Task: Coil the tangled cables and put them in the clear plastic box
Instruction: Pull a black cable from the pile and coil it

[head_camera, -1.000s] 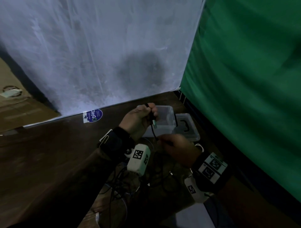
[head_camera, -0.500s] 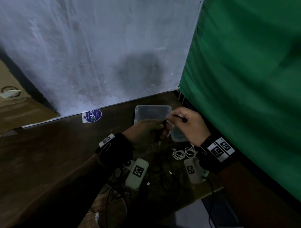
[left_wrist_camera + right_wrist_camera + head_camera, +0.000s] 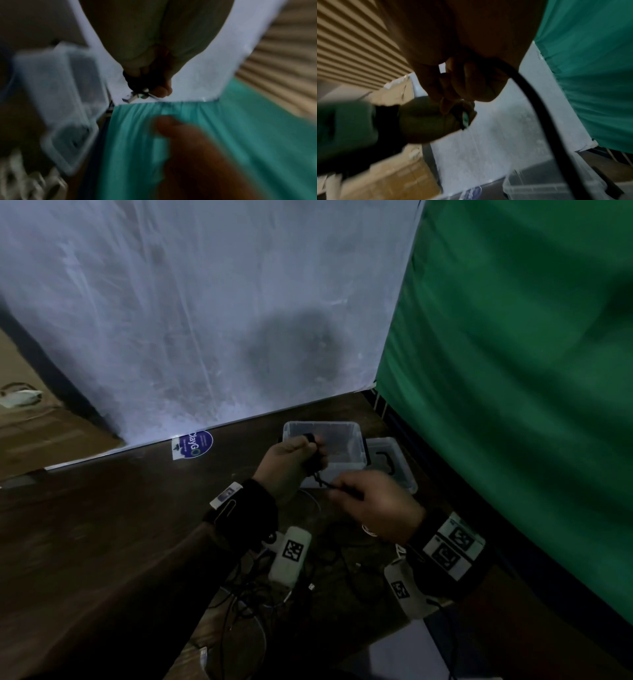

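Note:
My left hand (image 3: pixel 291 457) is raised in front of the clear plastic box (image 3: pixel 346 428) and grips a small black cable coil (image 3: pixel 313 455); in the left wrist view the coil (image 3: pixel 137 81) shows with a metal plug sticking out. My right hand (image 3: pixel 373 501) is just below and to the right, pinching the free black cable (image 3: pixel 337 487) that runs from the coil. In the right wrist view that cable (image 3: pixel 539 108) curves down out of the curled fingers. Several dark tangled cables (image 3: pixel 246 604) lie on the brown table near me.
The box's clear lid (image 3: pixel 394 463) lies to its right, close to the green curtain (image 3: pixel 513 405). A white sheet (image 3: pixel 205 320) hangs behind the table. A blue round sticker (image 3: pixel 195 444) sits at the table's back edge. A white cable (image 3: pixel 313 498) lies under my hands.
My right hand has dropped from beside the box to below my left hand, drawing the cable round. My left hand has risen a little with the coil.

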